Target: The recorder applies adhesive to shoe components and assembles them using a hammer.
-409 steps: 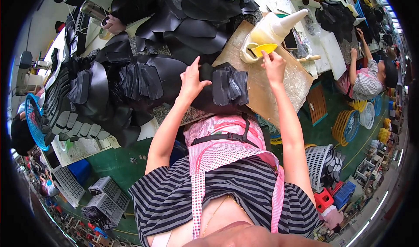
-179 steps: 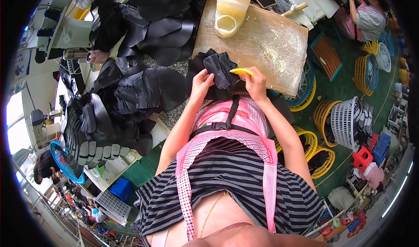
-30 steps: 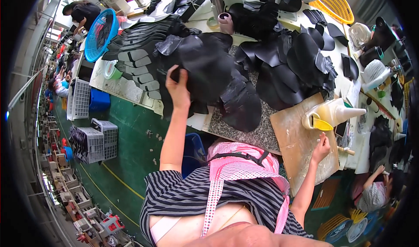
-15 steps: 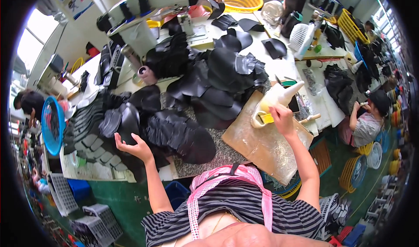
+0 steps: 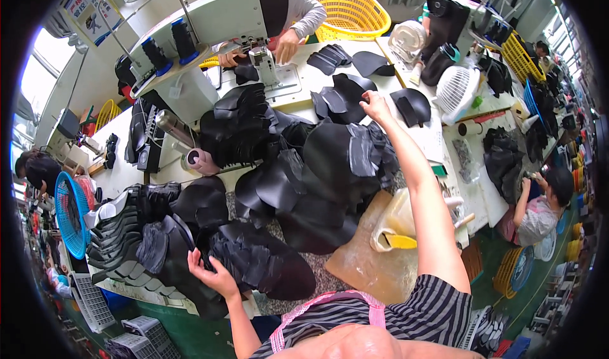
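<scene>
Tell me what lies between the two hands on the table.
In the head view, heaped black leather pieces fill the stretch between left hand and right hand.

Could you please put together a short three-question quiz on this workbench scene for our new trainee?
1. True or false: the right hand reaches to the black pieces far across the table.
2. What does the left hand rest on?
A. a yellow basket
B. a pile of black pieces at the near edge
C. a white fan
3. Fill in: the jug by the right forearm stands on a ____ board.

Key
1. true
2. B
3. wooden, glue-stained
</scene>
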### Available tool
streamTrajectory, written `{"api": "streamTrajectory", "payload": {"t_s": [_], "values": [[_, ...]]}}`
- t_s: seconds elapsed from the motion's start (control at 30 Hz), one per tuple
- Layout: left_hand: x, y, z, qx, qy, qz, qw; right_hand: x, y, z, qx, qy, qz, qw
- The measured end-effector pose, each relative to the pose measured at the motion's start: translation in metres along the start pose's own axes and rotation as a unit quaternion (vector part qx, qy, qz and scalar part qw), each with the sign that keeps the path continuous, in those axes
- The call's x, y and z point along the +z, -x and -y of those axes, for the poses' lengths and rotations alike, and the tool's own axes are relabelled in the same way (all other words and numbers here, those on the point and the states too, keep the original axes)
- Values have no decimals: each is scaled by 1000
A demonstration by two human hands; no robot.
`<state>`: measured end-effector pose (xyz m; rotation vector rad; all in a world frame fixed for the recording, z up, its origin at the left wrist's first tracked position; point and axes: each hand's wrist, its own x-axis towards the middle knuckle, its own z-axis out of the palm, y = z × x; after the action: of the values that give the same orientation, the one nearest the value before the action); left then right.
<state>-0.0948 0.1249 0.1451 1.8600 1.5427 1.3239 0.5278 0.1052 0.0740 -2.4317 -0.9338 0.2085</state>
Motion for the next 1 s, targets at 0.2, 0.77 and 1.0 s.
{"api": "streamTrajectory", "payload": {"t_s": [0.2, 0.77, 1.0], "values": [[6, 8, 12, 12, -61, 11, 998, 69, -67, -30, -28, 71, -140, 987], [45, 5, -11, 43, -50, 88, 994, 4, -87, 27, -131, -132, 146, 972], [54, 14, -4, 58, -46, 116, 991, -89, -126, 6, -73, 139, -193, 969]]}}
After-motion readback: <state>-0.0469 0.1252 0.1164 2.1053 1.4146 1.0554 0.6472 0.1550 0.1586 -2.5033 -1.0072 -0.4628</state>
